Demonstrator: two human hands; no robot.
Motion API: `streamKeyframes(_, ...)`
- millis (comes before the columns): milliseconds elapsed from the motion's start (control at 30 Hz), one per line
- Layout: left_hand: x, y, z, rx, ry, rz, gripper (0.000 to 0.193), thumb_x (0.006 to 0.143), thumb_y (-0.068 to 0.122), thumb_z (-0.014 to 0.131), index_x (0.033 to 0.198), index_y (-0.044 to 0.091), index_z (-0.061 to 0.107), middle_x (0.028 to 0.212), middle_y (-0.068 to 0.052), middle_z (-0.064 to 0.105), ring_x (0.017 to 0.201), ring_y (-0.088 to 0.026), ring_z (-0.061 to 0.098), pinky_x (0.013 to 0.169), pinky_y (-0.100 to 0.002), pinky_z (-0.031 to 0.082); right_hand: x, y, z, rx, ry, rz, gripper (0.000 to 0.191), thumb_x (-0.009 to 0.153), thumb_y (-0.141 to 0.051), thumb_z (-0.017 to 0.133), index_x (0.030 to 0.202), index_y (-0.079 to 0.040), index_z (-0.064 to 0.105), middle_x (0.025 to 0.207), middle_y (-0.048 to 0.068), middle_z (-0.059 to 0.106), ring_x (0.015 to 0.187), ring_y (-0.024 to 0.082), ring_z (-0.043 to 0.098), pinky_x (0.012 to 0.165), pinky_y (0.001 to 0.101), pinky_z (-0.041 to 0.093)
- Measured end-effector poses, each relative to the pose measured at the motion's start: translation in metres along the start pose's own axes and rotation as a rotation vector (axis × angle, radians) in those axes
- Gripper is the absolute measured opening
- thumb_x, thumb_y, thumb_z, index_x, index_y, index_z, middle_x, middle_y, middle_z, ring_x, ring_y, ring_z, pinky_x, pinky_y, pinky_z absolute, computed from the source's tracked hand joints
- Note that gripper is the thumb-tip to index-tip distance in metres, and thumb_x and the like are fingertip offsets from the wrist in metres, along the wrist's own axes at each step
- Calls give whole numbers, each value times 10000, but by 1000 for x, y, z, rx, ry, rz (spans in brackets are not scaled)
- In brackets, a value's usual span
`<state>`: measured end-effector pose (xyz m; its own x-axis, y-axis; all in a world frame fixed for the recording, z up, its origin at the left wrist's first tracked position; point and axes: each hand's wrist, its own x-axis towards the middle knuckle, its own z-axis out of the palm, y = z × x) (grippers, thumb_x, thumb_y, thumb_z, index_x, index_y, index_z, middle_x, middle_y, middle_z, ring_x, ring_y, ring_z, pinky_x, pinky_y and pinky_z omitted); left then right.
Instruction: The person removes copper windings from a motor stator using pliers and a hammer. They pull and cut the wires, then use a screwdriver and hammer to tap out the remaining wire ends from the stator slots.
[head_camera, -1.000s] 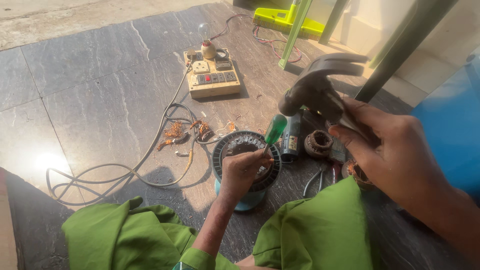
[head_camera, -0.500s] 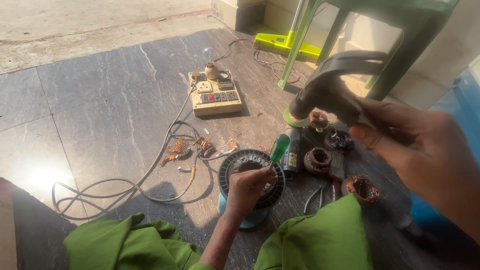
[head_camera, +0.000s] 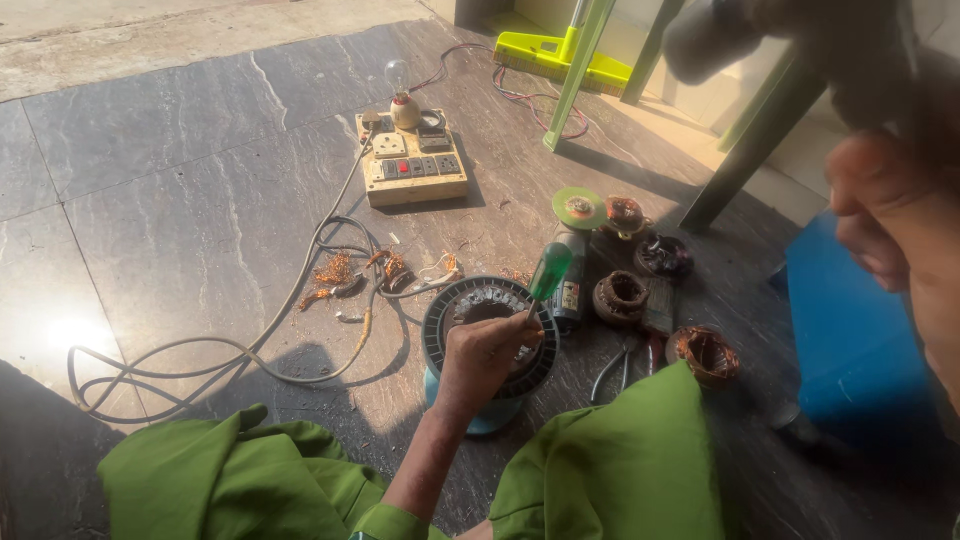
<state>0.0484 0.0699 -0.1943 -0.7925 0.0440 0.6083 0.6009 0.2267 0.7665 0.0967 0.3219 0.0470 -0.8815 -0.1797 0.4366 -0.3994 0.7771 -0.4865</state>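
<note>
Left hand (head_camera: 485, 358) sits on top of the motor stator (head_camera: 488, 325), fingers clenched around the shaft of a green-handled screwdriver (head_camera: 548, 272). Handle tilts up and to the right; tip is down inside the stator bore, hidden by my fingers. The stator is a dark ribbed ring with windings inside, standing on a light blue base on the dark stone floor (head_camera: 180, 200), just in front of my knees in green cloth (head_camera: 610, 470).

Right hand (head_camera: 900, 230) is raised high, close to the camera and blurred. It grips the handle of a hammer (head_camera: 790, 45), with the dark head up at the top right, well above the stator. Fingers look wrapped around the handle, but the exact grip is too blurred to tell.

Just right of the stator:
- a dark cylinder lying flat
- a green disc (head_camera: 580, 207)
- several copper-wound coils (head_camera: 620, 297)
- pliers (head_camera: 625, 362) near my knee

Left of it: scraps of copper wire (head_camera: 335, 272) and a grey cable (head_camera: 200, 365) looping across the floor to a wooden switchboard (head_camera: 412, 165) with a bulb (head_camera: 398, 75) on it. Green stool legs (head_camera: 580, 60) further back. Blue container (head_camera: 850, 330) at the right edge.
</note>
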Motion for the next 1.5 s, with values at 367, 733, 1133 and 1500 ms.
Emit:
streamKeyframes(367, -1, -1, 6, -15, -41, 64, 303, 927, -46, 687, 1197, 81, 742, 982, -76, 808, 926, -164, 805, 793, -290, 638, 10, -33, -7, 57, 34, -222, 395, 958, -185, 643, 1313, -11, 641, 956, 123, 742, 733, 108, 694, 656, 283, 552)
streamKeyframes(733, -4, -3, 16, -31, -63, 81, 342, 892, -65, 690, 1200, 78, 732, 965, -73, 806, 906, -163, 803, 759, -283, 638, 7, -30, -8, 33, 100, -128, 397, 905, -151, 723, 1270, 2, 698, 916, 135, 781, 720, 154, 734, 645, 282, 554)
streamKeyframes(1133, -5, -4, 9, -41, -89, 52, 306, 914, -12, 707, 1208, 69, 731, 949, -82, 808, 852, -164, 808, 714, -284, 626, 2, 6, 36, 189, -106, 217, 468, 850, -202, 761, 1305, -106, 710, 787, 55, 795, 556, 108, 663, 521, 283, 528)
streamKeyframes(1500, -5, -15, -51, 124, -3, 135, 274, 949, -15, 629, 1197, 56, 724, 897, -87, 806, 831, -179, 818, 710, -290, 673, -4, 2, 48, 430, -70, 38, 716, 878, -121, 767, 1562, -198, 571, 801, 55, 743, 528, 59, 578, 419, 260, 473)
